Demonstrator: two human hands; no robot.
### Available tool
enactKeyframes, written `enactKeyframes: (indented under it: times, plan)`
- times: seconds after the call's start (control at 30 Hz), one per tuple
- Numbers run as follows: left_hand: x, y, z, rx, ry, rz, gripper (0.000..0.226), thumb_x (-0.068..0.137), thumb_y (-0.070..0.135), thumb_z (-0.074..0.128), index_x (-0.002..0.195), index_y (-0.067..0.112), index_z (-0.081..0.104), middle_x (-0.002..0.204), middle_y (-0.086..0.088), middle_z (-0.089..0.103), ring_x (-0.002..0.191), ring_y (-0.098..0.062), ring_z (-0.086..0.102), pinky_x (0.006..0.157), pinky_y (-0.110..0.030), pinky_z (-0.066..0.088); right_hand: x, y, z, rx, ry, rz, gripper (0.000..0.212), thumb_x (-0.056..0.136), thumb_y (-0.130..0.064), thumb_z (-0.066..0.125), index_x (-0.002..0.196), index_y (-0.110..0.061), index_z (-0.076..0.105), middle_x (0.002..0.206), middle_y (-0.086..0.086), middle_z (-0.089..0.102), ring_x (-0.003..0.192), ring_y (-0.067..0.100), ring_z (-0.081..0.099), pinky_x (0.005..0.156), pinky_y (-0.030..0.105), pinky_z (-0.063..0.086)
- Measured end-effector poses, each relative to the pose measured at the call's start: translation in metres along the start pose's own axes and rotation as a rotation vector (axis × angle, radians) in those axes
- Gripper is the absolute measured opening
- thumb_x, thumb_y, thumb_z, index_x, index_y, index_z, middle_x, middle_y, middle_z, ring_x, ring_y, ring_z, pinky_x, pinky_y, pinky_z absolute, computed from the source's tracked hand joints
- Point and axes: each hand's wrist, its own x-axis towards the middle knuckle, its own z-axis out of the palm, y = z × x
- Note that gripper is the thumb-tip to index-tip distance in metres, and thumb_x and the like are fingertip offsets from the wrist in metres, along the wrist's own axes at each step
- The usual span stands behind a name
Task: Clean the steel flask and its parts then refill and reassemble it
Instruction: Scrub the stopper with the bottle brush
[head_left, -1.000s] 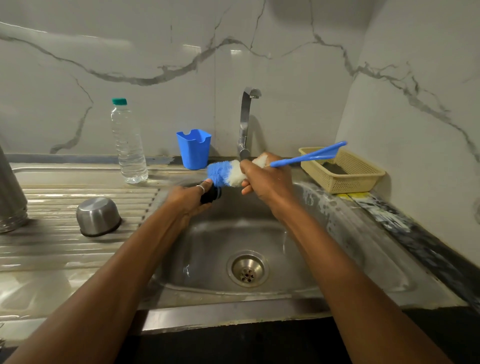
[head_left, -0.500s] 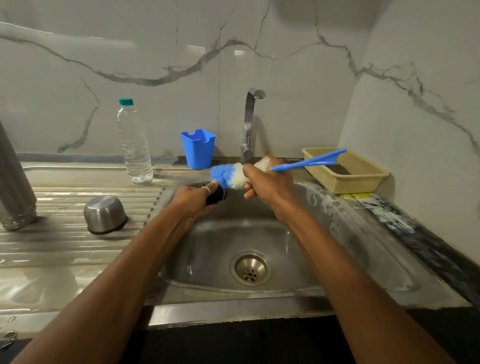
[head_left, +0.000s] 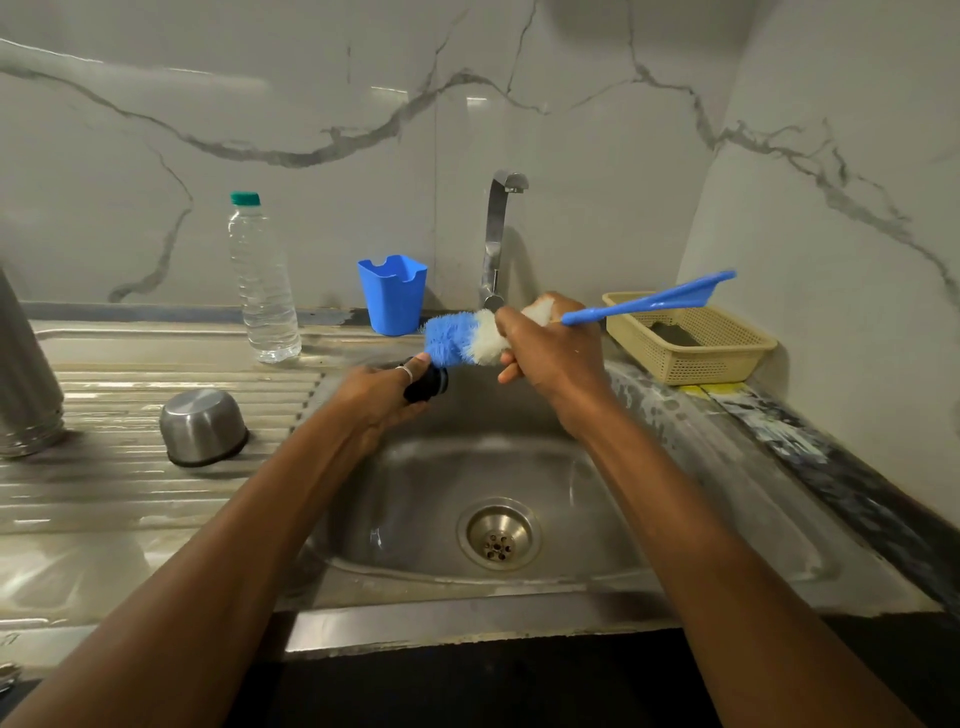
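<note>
Head view: right hand clutches a fluffy blue-and-white bristle brush just above the left hand gripping a round black stopper.

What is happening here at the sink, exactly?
A person works over the sink. The left hand holds a small black stopper, and the right hand grips a blue and white brush, its bristles at the stopper. A steel cup lies upside down on the draining board, and the flask body stands at the far left.
</note>
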Motion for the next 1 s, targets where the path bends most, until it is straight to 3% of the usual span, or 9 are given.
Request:
enactKeyframes:
  times: [0.1,0.27,0.37,0.43,0.57,0.67,0.87,1.0]
  plan:
    - [-0.002,-0.002,0.007,0.050,-0.021,-0.014,0.047,0.091,0.031,0.074,0.119,-0.005,0.061,0.115,-0.022,0.066,0.101,-0.031,0.070,0.061,-0.026,0.063,-0.003,0.006,0.006,-0.045,-0.055,0.038,0.020,0.085,-0.030,0.062,0.093,-0.011,0.063,0.075,0.003,0.073,0.051,0.015,0.071,0.053,0.024,0.045]
    - [0.007,-0.005,0.003,0.031,0.005,0.008,0.047,0.090,0.032,0.075,0.120,-0.001,0.062,0.117,-0.020,0.067,0.100,-0.030,0.070,0.067,-0.030,0.063,-0.001,-0.003,-0.004,0.007,0.046,0.005,0.020,0.082,-0.028,0.063,0.085,-0.008,0.063,0.066,0.008,0.072,0.049,0.020,0.070,0.059,0.032,0.055]
    - [0.005,-0.007,0.008,0.072,-0.004,0.000,0.048,0.090,0.034,0.075,0.120,-0.002,0.061,0.113,-0.019,0.067,0.098,-0.029,0.071,0.076,-0.034,0.064,-0.003,0.005,0.007,-0.045,-0.041,0.036,0.023,0.082,-0.031,0.062,0.092,-0.010,0.064,0.074,0.005,0.074,0.051,0.017,0.071,0.058,0.029,0.047]
    - [0.007,-0.008,0.005,0.107,0.018,-0.007,0.050,0.089,0.035,0.076,0.121,-0.001,0.062,0.113,-0.018,0.068,0.098,-0.029,0.071,0.080,-0.036,0.063,-0.003,0.005,0.007,-0.033,-0.041,0.067,0.023,0.082,-0.031,0.062,0.093,-0.010,0.066,0.068,0.004,0.074,0.051,0.016,0.072,0.056,0.026,0.045]
    - [0.009,-0.007,-0.001,0.056,0.028,0.019,0.046,0.090,0.032,0.075,0.121,0.001,0.061,0.117,-0.019,0.066,0.099,-0.028,0.069,0.069,-0.030,0.062,-0.002,-0.005,-0.003,0.044,0.038,0.032,0.015,0.083,-0.026,0.064,0.083,-0.011,0.062,0.063,0.006,0.072,0.050,0.019,0.071,0.053,0.027,0.051]
    - [0.003,-0.007,0.008,0.070,-0.006,0.014,0.044,0.091,0.033,0.075,0.115,-0.001,0.061,0.112,-0.019,0.068,0.092,-0.027,0.072,0.062,-0.025,0.062,-0.005,0.003,0.008,-0.053,-0.077,0.044,0.019,0.086,-0.030,0.062,0.093,-0.013,0.060,0.078,0.005,0.074,0.051,0.015,0.071,0.048,0.022,0.044]
    - [0.009,-0.007,-0.002,0.020,0.045,0.011,0.049,0.090,0.030,0.077,0.124,-0.001,0.061,0.118,-0.018,0.066,0.099,-0.028,0.070,0.064,-0.029,0.063,-0.003,-0.003,-0.002,0.067,0.005,0.073,0.012,0.083,-0.026,0.063,0.081,-0.014,0.061,0.063,0.005,0.071,0.051,0.018,0.071,0.039,0.014,0.037]
    - [0.007,-0.009,0.004,0.067,0.005,-0.009,0.049,0.090,0.032,0.076,0.119,-0.004,0.061,0.115,-0.019,0.066,0.091,-0.027,0.072,0.069,-0.031,0.064,-0.006,0.007,0.010,0.010,-0.096,0.116,0.018,0.086,-0.028,0.062,0.096,-0.014,0.062,0.081,0.007,0.076,0.053,0.013,0.072,0.036,0.012,0.037]
